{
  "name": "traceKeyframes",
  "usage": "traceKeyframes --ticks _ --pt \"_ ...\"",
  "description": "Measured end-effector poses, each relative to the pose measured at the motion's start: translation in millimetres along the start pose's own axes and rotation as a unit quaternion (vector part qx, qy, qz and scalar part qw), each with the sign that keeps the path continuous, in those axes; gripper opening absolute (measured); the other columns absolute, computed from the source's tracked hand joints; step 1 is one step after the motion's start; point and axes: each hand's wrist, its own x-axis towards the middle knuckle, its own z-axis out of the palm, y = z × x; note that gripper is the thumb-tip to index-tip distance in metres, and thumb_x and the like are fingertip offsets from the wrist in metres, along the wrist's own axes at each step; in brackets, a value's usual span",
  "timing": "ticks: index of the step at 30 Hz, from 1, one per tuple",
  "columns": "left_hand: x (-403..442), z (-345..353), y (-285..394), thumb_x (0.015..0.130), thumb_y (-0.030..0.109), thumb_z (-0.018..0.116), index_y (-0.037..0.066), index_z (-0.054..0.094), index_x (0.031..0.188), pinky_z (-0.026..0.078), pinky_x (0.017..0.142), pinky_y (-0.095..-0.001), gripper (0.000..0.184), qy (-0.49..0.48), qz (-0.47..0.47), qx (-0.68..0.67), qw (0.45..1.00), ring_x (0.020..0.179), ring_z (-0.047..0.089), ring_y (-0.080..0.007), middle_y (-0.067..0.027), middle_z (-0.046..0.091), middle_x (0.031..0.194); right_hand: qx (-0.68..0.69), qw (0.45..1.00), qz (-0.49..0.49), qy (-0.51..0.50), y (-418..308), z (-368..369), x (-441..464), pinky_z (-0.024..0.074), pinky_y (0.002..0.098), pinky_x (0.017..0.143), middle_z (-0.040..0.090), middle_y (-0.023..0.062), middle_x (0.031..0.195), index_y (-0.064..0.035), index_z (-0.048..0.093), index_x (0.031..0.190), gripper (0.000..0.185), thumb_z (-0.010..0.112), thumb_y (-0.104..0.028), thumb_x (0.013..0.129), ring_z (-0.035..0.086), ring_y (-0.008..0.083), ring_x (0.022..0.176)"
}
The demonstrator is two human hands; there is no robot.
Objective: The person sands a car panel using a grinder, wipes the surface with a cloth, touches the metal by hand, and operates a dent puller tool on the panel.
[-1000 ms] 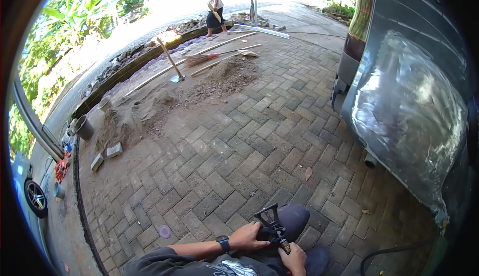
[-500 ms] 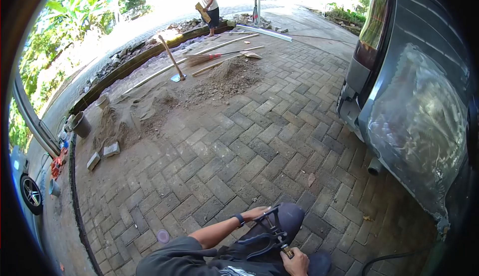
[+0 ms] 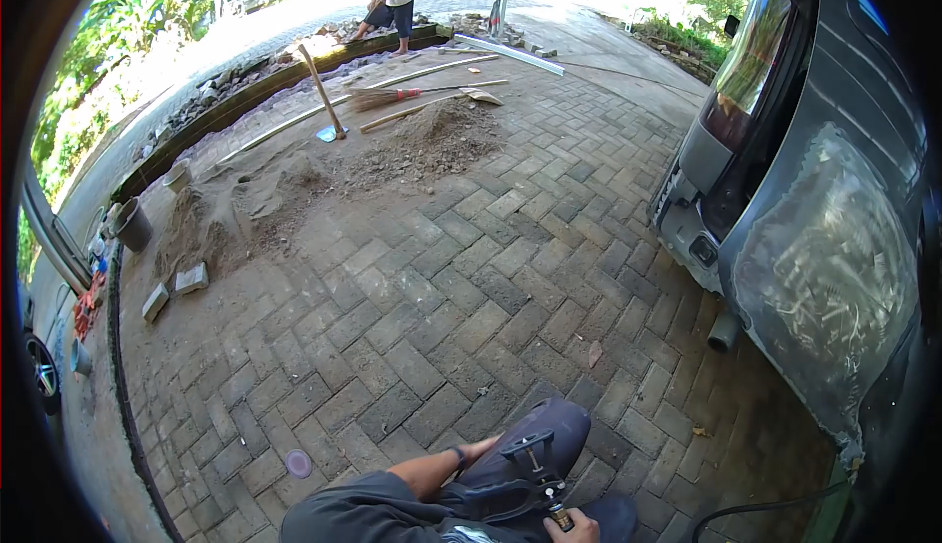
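Two hands show, apart: the right hand [image 3: 577,527], partly cut off below, is clamped on the lower end of a black tool [image 3: 549,491] in front of the bent leg [image 3: 557,432]. The left hand [image 3: 479,451] is by that leg, fingers hard to make out; I cannot tell its grip.

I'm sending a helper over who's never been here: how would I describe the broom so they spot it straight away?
On the brick paving, look for the long heap of sand and rubble. The broom lies just beyond it, right of the tilted wooden-handled tool. Unlike its neighbours, it has a fan of brown bristles and a red collar.
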Motion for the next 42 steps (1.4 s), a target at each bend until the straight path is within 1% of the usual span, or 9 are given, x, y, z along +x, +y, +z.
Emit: traceKeyframes --ticks 3,6,11,14,16,19,21,27,42 --pt "-15 -22 -48 0.099 0.075 0.037 0.011 0.048 0.154 0.042 0.113 -0.0425 0.084 -0.011 -0.016 0.026 0.999 0.135 0.055 -0.0284 -0.0129 0.054 0.152 -0.051 0.999 -0.014 0.002 13 11 2 0.0495 0.0548 0.068 0.068 0.0239 0.081 -0.0062 0.064 0.090 0.037 0.081 -0.039 0.083 0.065 0.0486 0.080" --pt "-25 -34 -65 0.100 0.073 0.039 0.011 0.049 0.153 0.043 0.112 -0.0418 0.082 0.033 0.012 0.125 0.992 0.134 0.056 -0.0283 -0.0130 0.055 0.151 -0.057 0.998 -0.009 0.006 24 13 8 0.0488 0.0562 0.068 0.067 0.0240 0.080 -0.0062 0.062 0.087 0.038 0.080 -0.040 0.082 0.065 0.0488 0.080" --pt "-32 -40 -67 0.101 0.071 0.041 0.010 0.051 0.152 0.044 0.111 -0.0407 0.080 0.151 0.074 0.343 0.924 0.131 0.058 -0.0282 -0.0133 0.056 0.149 -0.052 0.998 -0.025 0.006 32 13 14 0.0490 0.0560 0.068 0.066 0.0236 0.077 -0.0053 0.061 0.083 0.039 0.079 -0.040 0.082 0.064 0.0487 0.078" --pt "-41 -37 -49 0.102 0.069 0.041 0.009 0.051 0.151 0.044 0.109 -0.0395 0.078 0.178 0.017 0.347 0.921 0.131 0.057 -0.0269 -0.0135 0.058 0.147 -0.044 0.999 -0.026 0.003 29 11 15 0.0491 0.0563 0.068 0.066 0.0234 0.077 -0.0053 0.061 0.082 0.038 0.078 -0.040 0.083 0.064 0.0488 0.078" --pt "-39 -28 -50 0.104 0.068 0.036 0.011 0.041 0.158 0.043 0.111 -0.0383 0.078 0.171 0.086 0.233 0.954 0.135 0.053 -0.0260 -0.0128 0.053 0.152 -0.035 0.999 -0.017 -0.006 27 9 14 0.0492 0.0568 0.069 0.067 0.0235 0.078 -0.0056 0.062 0.083 0.037 0.077 -0.039 0.083 0.065 0.0489 0.079" --pt "-39 -19 -47 0.106 0.066 0.031 0.012 0.032 0.162 0.042 0.112 -0.0378 0.078 0.038 0.107 0.080 0.990 0.136 0.051 -0.0249 -0.0104 0.049 0.156 -0.121 0.990 0.054 -0.053 33 12 19 0.0544 0.0548 0.081 0.074 0.0220 0.091 -0.0059 0.068 0.091 0.044 0.074 -0.049 0.082 0.070 0.0455 0.090" --pt "-43 -9 -44 0.106 0.065 0.033 0.012 0.030 0.162 0.042 0.112 -0.0375 0.078 0.026 0.142 0.122 0.982 0.137 0.051 -0.0246 -0.0099 0.047 0.157 -0.118 0.991 0.049 -0.045 35 14 18 0.0542 0.0561 0.081 0.073 0.0229 0.091 -0.0049 0.067 0.090 0.045 0.074 -0.048 0.081 0.070 0.0463 0.090" --pt "-40 -12 -47 0.106 0.065 0.033 0.012 0.030 0.162 0.042 0.112 -0.0375 0.077 0.042 0.108 0.179 0.977 0.136 0.051 -0.0246 -0.0100 0.047 0.156 -0.121 0.991 0.040 -0.037 39 17 16 0.0542 0.0560 0.080 0.073 0.0228 0.090 -0.0048 0.066 0.088 0.044 0.074 -0.048 0.081 0.069 0.0465 0.090" --pt "-43 -18 -55 0.106 0.064 0.035 0.011 0.032 0.161 0.042 0.112 -0.0375 0.076 0.077 0.094 0.201 0.972 0.135 0.052 -0.0245 -0.0101 0.048 0.155 -0.129 0.989 0.049 -0.051 34 15 18 0.0534 0.0562 0.081 0.073 0.0227 0.090 -0.0046 0.066 0.088 0.044 0.073 -0.047 0.082 0.069 0.0463 0.090"
